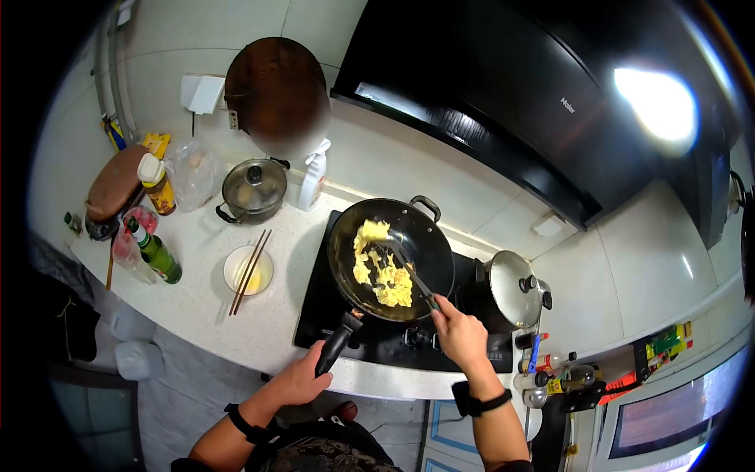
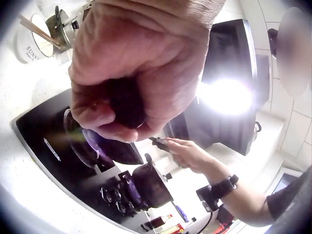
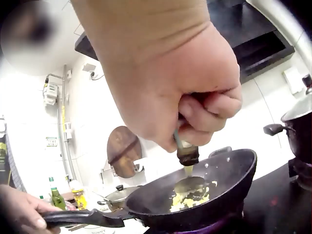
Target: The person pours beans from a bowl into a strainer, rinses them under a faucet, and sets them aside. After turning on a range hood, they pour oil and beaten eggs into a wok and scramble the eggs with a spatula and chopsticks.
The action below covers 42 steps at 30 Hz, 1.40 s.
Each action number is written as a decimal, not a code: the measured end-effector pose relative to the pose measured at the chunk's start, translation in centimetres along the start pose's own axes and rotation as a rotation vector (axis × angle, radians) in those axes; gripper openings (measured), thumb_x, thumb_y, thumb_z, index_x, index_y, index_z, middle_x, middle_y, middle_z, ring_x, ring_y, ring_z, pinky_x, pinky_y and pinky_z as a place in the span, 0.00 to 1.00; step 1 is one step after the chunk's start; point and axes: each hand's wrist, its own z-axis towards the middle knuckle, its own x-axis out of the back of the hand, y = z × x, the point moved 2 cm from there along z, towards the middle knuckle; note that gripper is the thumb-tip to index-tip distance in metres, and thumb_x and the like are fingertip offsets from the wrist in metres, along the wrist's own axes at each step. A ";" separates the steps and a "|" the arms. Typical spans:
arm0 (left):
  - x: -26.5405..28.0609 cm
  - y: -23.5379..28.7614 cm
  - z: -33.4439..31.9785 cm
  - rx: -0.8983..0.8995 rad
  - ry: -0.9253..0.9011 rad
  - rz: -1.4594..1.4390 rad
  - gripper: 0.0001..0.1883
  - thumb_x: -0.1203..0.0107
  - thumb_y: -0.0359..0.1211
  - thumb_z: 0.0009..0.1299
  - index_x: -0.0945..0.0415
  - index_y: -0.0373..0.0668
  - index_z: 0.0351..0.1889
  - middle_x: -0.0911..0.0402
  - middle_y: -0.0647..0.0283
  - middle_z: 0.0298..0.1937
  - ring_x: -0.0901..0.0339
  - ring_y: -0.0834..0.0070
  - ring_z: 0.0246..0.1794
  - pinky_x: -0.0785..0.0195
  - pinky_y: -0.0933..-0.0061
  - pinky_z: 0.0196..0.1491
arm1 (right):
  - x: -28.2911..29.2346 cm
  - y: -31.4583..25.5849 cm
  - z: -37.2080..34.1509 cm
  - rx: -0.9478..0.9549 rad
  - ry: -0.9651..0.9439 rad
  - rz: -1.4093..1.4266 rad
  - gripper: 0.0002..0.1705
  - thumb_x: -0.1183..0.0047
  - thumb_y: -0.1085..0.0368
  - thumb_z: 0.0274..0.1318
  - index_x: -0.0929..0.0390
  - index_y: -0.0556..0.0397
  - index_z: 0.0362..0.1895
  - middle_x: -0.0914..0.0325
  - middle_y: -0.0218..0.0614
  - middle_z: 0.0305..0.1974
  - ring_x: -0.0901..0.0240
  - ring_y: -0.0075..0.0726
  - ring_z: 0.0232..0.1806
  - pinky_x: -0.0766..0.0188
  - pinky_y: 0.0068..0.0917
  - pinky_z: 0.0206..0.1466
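Note:
My left hand [image 1: 301, 377] grips the black handle [image 1: 336, 346] of a wok [image 1: 435, 263], fingers wrapped round it. The wok sits on the black cooktop [image 1: 314, 318]. Yellow scrambled eggs [image 1: 395, 289] lie in pieces across its left and lower inside. Over the wok's near right rim, my right hand [image 1: 462, 337] holds a spatula [image 1: 417, 278] by its handle, the head down among the eggs. In the right wrist view the fingers curl round the spatula's grip, and its head [image 3: 189, 184] overlaps the eggs.
Left of the cooktop stands a white bowl [image 1: 232, 271] with chopsticks [image 1: 252, 271] across it. Behind are a lidded pot [image 1: 267, 206] and a spray bottle [image 1: 313, 177]. A green bottle [image 1: 160, 256] stands farther left. Another lidded pot [image 1: 511, 287] is right of the wok; a range hood [image 1: 472, 94] hangs above.

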 end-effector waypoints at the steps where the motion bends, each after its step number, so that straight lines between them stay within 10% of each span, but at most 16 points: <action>1: 0.0 0.3 -0.1 0.012 -0.015 -0.008 0.37 0.46 0.38 0.65 0.49 0.37 0.70 0.25 0.40 0.51 0.25 0.48 0.52 0.33 0.59 0.54 | -1.2 0.0 0.3 -0.021 -0.059 0.023 0.18 0.50 0.51 0.63 0.23 0.35 0.55 0.21 0.46 0.21 0.23 0.56 0.24 0.28 0.49 0.28; 10: -0.1 0.1 0.0 0.022 0.003 0.013 0.37 0.46 0.37 0.65 0.49 0.39 0.70 0.23 0.41 0.48 0.24 0.48 0.49 0.32 0.58 0.52 | 6.2 3.0 -1.8 -0.035 -0.177 0.000 0.17 0.49 0.51 0.62 0.22 0.31 0.54 0.21 0.45 0.22 0.22 0.53 0.26 0.25 0.45 0.31; 27: -0.3 -0.2 -0.2 -0.012 0.015 0.014 0.37 0.46 0.39 0.66 0.49 0.37 0.70 0.25 0.38 0.50 0.25 0.46 0.51 0.33 0.58 0.53 | 2.7 4.2 -2.1 0.011 -0.219 -0.122 0.19 0.48 0.49 0.60 0.23 0.27 0.56 0.22 0.43 0.20 0.23 0.54 0.24 0.26 0.45 0.28; 36: -0.4 -0.9 0.2 0.000 0.005 0.021 0.36 0.46 0.39 0.65 0.48 0.36 0.69 0.25 0.38 0.49 0.25 0.46 0.51 0.33 0.57 0.52 | 12.6 4.3 -5.0 0.036 -0.325 -0.140 0.18 0.43 0.52 0.58 0.20 0.31 0.53 0.23 0.42 0.20 0.23 0.51 0.24 0.27 0.40 0.29; 42: -0.3 0.1 0.0 0.039 -0.006 0.025 0.38 0.46 0.39 0.65 0.50 0.36 0.70 0.25 0.38 0.51 0.25 0.46 0.52 0.33 0.58 0.55 | 3.9 3.1 -1.7 -0.060 -0.100 -0.160 0.17 0.48 0.49 0.61 0.22 0.31 0.53 0.21 0.45 0.22 0.23 0.57 0.27 0.27 0.47 0.30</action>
